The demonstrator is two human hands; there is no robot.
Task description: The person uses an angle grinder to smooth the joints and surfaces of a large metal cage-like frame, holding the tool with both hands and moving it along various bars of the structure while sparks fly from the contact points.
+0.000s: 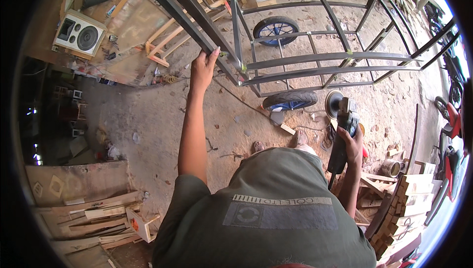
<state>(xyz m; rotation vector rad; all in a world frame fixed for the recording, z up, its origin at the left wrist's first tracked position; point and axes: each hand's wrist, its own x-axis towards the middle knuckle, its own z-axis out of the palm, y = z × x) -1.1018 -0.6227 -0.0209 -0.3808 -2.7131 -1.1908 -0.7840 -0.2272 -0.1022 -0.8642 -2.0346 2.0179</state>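
Observation:
A dark welded metal frame (295,61) of square tubes and bowed crossbars stands in front of me, its joints marked with pale green patches. My left hand (203,68) is closed round a long tube at the frame's near left corner. At my right side, my right hand (351,145) grips an angle grinder (348,113) by its dark body. The grinder's round disc (334,104) points away from me, apart from the frame's near bars. Under the frame are two wheels with black tyres and blue rims, a nearer wheel (301,98) and a farther wheel (257,29).
A cable (236,95) runs over the dusty floor near my feet. Stacked wood blocks (406,204) stand at my right, and loose planks (108,211) lie at the lower left. A speaker box (81,34) sits at the upper left. Motorbikes (451,150) line the right edge.

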